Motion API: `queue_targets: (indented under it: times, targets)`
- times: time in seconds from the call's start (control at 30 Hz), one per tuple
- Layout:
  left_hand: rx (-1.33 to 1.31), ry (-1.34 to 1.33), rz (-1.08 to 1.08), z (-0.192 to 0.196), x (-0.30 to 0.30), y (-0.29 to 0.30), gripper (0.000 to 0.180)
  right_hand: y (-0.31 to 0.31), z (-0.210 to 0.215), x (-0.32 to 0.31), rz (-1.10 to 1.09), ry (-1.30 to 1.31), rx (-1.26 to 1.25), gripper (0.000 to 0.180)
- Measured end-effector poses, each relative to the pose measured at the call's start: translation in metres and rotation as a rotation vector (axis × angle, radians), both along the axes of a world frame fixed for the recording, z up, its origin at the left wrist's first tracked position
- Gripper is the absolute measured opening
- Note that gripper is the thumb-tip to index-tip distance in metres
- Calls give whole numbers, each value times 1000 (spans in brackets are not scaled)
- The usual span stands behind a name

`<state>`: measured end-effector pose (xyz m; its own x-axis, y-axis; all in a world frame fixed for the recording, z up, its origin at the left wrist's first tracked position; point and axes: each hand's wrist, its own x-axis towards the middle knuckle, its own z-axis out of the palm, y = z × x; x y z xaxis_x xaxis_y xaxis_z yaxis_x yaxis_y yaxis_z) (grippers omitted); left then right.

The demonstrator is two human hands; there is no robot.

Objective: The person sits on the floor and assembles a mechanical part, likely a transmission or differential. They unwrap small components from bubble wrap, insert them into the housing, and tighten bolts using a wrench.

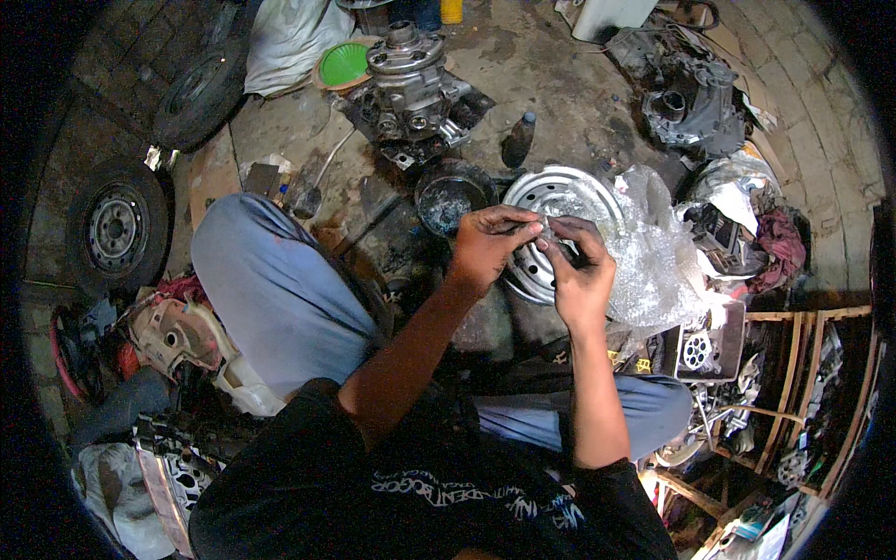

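Note:
My left hand (489, 245) and my right hand (581, 266) meet fingertip to fingertip, both in a pinch. Between them is something small and pale that I cannot make out. Both hands are held above a silver wheel rim (534, 191), and my fingers have dark stains. Crumpled bubble wrap (658, 257) lies against the rim on its right. Left of the rim is a dark round pan (452, 194) with something whitish and wet inside.
Beyond the pan stands a metal gearbox-like assembly (408, 89), with a dark bottle (519, 140) near it. A greasy casing (677, 98) lies far right. Two tyres, one a mounted wheel (117, 229), are at left. Wooden shelving (793, 373) with parts stands at right.

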<state>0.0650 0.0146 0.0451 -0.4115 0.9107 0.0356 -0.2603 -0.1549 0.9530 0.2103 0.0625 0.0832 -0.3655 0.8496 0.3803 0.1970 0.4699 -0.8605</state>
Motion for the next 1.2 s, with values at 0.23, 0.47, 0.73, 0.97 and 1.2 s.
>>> queue_targets:
  times: [0.23, 0.47, 0.73, 0.97, 1.2]
  targets:
    - [-10, 34, -81, 4, -2, -2, 12, -8, 2, 0, -20, 2, -340, 6]
    - [-10, -8, -180, 17, 4, -3, 15, 5, -11, 11, -54, 167, -439, 6]
    - [3, 77, -116, 36, -4, -7, 12, -4, 15, -5, 24, 291, -473, 6]
    - [14, -68, 55, 30, -12, -13, 11, -10, 27, -25, 34, 101, -452, 10]
    - [42, 196, 96, 88, -59, -45, 8, -10, 52, -59, 136, 15, -139, 12]
